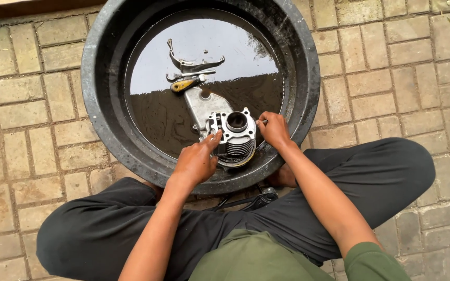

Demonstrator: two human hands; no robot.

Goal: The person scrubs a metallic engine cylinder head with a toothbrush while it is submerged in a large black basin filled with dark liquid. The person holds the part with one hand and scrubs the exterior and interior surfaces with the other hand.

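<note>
A wide black basin point(96, 93) sits on the brick paving point(402, 67), holding a shallow pool of dark liquid in which several metal parts lie. Nearest the person, at the basin's near edge, a finned engine cylinder point(235, 136) stands with its bore facing up. The left hand point(196, 162) is clamped on its left side, fingers against the flange, and the right hand point(274, 128) is pressed to its right side, fingers curled, possibly pinching something small, though that is too fine to tell. The cylinder's metal already looks fairly bright, so its cleaning seems well along. A flat grey cover plate point(201, 104) lies just behind it, then a curved lever point(186, 62) and a yellow-handled tool point(183, 85), all resting untouched in the liquid.
</note>
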